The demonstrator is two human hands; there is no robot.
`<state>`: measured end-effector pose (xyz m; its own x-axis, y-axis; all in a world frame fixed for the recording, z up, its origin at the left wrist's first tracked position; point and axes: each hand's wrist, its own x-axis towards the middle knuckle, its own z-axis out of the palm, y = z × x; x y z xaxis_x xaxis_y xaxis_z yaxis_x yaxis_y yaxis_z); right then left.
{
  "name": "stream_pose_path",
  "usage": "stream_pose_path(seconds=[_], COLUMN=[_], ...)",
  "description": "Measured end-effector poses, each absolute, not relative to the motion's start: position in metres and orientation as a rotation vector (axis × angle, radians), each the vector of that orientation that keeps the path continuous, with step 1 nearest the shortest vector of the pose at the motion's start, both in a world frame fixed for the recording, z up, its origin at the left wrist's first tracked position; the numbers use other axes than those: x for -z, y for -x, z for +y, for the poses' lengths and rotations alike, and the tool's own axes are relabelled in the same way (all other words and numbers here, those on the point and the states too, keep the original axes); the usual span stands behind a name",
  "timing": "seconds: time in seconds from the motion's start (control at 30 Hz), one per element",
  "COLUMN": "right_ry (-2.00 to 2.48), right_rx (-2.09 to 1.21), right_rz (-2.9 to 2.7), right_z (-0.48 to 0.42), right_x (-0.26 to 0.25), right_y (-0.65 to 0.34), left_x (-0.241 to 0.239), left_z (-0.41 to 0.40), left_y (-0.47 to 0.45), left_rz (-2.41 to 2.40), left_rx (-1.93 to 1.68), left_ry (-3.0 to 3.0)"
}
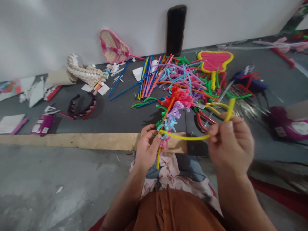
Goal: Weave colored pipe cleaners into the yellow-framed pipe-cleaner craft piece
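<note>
My left hand is closed on the lower end of a curved pipe-cleaner piece with red, orange, lilac, light blue, green and pink loops. A yellow pipe cleaner is bent around that piece at my left fingertips, and its short end hangs below. My right hand pinches the other stretch of the yellow pipe cleaner, with its tip sticking up past the fingers. Between the hands the yellow strand sags slightly. Scissors with red and yellow handles lie just behind my right hand.
Loose pipe cleaners pile up at the table's middle, below a phone leaning on the wall. A pink-and-yellow shape, a pink fan-like piece, a dark headband and a glue gun lie around. Brown tape lines the front edge.
</note>
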<state>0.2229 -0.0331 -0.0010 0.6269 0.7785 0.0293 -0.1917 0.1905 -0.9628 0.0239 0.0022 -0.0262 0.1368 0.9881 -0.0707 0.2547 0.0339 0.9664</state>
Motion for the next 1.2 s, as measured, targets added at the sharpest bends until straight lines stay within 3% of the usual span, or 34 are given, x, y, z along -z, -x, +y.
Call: stream_pose_path(seconds=[0.27, 0.6, 0.7, 1.07, 1.2], right_ry=[1.482, 1.583, 1.6, 1.47, 1.462], right_rx=[-0.544, -0.292, -0.227, -0.491, -0.204], right_rz=[-1.609, -2.1, -2.166, -1.89, -1.832], right_z=[-0.045, -0.02, -0.015, -0.014, -0.019], right_x=[0.004, -0.004, -0.008, 0.012, -0.01], right_y=[-0.215, -0.21, -0.212, -0.199, -0.214], left_x=[0.021, 0.018, 0.019, 0.021, 0.022], left_z=[0.003, 0.003, 0.003, 0.002, 0.001], left_y=[-0.025, -0.025, -0.026, -0.027, -0.028], left_rz=[1.31, 1.314, 1.315, 1.249, 1.273], left_rx=[-0.911, -0.87, -0.874, -0.915, -0.913], left_ry=[-1.362, -1.426, -1.435, -1.527, -1.579])
